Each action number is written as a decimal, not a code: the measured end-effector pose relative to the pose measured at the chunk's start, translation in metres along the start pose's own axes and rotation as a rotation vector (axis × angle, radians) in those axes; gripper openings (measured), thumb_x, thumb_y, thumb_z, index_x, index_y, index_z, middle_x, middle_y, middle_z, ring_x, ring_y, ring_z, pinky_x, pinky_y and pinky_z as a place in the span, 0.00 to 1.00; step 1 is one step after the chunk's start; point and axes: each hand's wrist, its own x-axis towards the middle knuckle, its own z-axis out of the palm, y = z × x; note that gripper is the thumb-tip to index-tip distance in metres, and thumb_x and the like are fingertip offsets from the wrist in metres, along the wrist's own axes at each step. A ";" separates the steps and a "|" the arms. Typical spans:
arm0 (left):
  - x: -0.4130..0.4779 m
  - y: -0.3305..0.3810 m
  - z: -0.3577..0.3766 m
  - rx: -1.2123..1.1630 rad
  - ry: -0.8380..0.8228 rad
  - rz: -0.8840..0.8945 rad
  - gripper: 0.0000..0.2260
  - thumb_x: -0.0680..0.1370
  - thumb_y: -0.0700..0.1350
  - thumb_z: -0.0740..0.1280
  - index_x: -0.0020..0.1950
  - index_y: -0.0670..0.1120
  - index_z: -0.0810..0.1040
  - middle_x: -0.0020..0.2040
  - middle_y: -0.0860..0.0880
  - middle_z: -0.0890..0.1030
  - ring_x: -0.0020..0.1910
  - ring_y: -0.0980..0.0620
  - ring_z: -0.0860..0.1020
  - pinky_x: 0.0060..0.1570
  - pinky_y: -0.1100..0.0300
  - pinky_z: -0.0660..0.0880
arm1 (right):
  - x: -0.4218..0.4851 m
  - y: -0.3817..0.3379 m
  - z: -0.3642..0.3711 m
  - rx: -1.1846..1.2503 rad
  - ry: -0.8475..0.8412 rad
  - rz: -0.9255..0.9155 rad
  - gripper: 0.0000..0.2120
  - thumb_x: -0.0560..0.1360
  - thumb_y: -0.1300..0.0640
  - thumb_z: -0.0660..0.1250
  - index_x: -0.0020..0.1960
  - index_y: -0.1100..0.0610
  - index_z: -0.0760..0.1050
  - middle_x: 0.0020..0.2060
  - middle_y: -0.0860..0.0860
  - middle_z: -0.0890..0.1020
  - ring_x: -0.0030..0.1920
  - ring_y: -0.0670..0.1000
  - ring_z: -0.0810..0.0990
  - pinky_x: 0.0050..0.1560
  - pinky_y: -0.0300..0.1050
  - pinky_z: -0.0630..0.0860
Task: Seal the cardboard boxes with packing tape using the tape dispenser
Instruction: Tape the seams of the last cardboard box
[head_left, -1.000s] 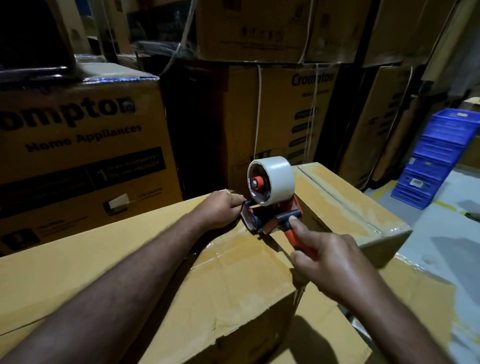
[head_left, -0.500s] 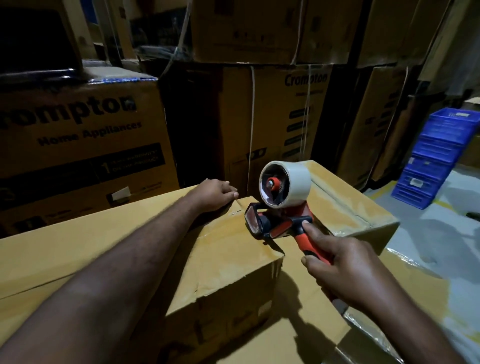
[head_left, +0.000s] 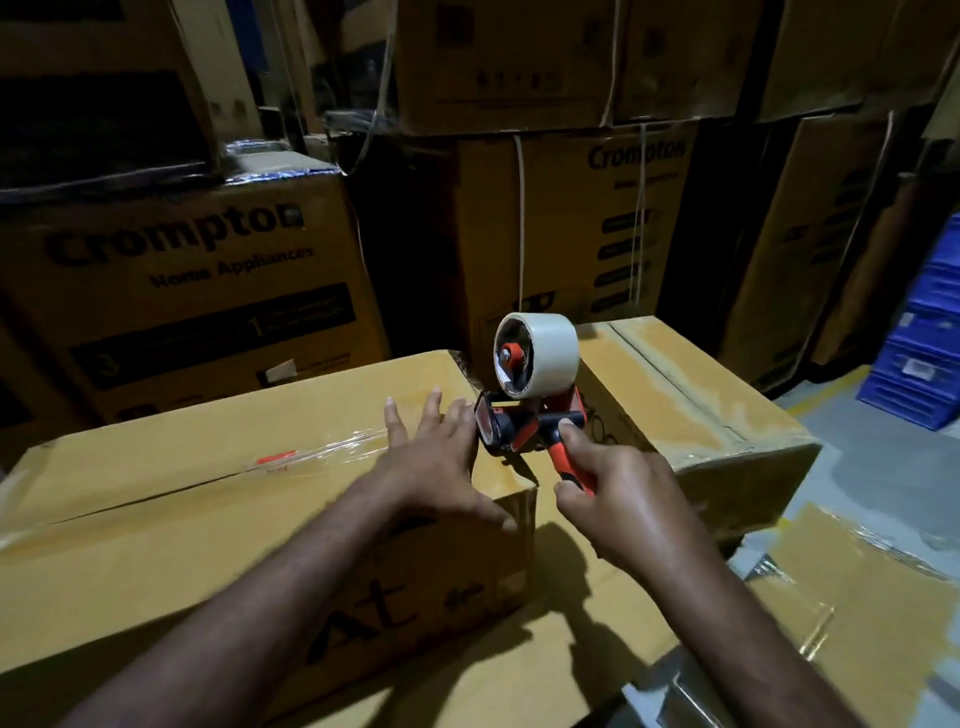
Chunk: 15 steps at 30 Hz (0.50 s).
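Observation:
A long cardboard box (head_left: 218, 499) lies in front of me with clear tape along its top seam. My left hand (head_left: 436, 457) lies flat on the box's right end, fingers spread and thumb over the near corner. My right hand (head_left: 618, 499) grips the red handle of the tape dispenser (head_left: 530, 421), which carries a whitish tape roll (head_left: 545, 353). The dispenser's head sits at the box's right end, just right of my left fingers. A second taped box (head_left: 717, 410) stands behind the dispenser to the right.
Tall stacks of printed cartons (head_left: 171, 270) wall off the left and back. Blue plastic crates (head_left: 924, 353) are stacked at the right edge. Flattened cardboard sheets (head_left: 857, 597) cover the grey floor at the lower right.
The box has turned, so its long taped top faces me. My left hand went from curled at the far edge to flat and spread. The dispenser stayed in my right hand.

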 end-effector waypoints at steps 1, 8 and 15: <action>-0.001 0.002 0.002 0.046 0.056 -0.020 0.64 0.60 0.82 0.62 0.81 0.50 0.34 0.81 0.47 0.34 0.75 0.44 0.24 0.65 0.27 0.27 | 0.002 0.002 -0.001 0.011 -0.005 0.002 0.28 0.77 0.51 0.66 0.75 0.39 0.63 0.51 0.50 0.82 0.43 0.50 0.80 0.41 0.45 0.81; 0.001 -0.007 0.002 -0.057 0.013 -0.031 0.59 0.65 0.77 0.66 0.82 0.53 0.39 0.83 0.51 0.39 0.81 0.49 0.36 0.70 0.26 0.33 | 0.006 0.005 0.000 0.037 -0.030 -0.017 0.29 0.77 0.51 0.66 0.75 0.39 0.62 0.56 0.52 0.80 0.46 0.50 0.80 0.45 0.50 0.82; 0.005 -0.010 0.002 -0.109 0.015 -0.031 0.58 0.65 0.74 0.70 0.82 0.55 0.39 0.83 0.52 0.40 0.81 0.48 0.40 0.72 0.26 0.37 | -0.005 0.018 -0.004 0.074 -0.030 -0.018 0.29 0.77 0.51 0.66 0.75 0.39 0.62 0.53 0.50 0.80 0.45 0.47 0.79 0.42 0.50 0.83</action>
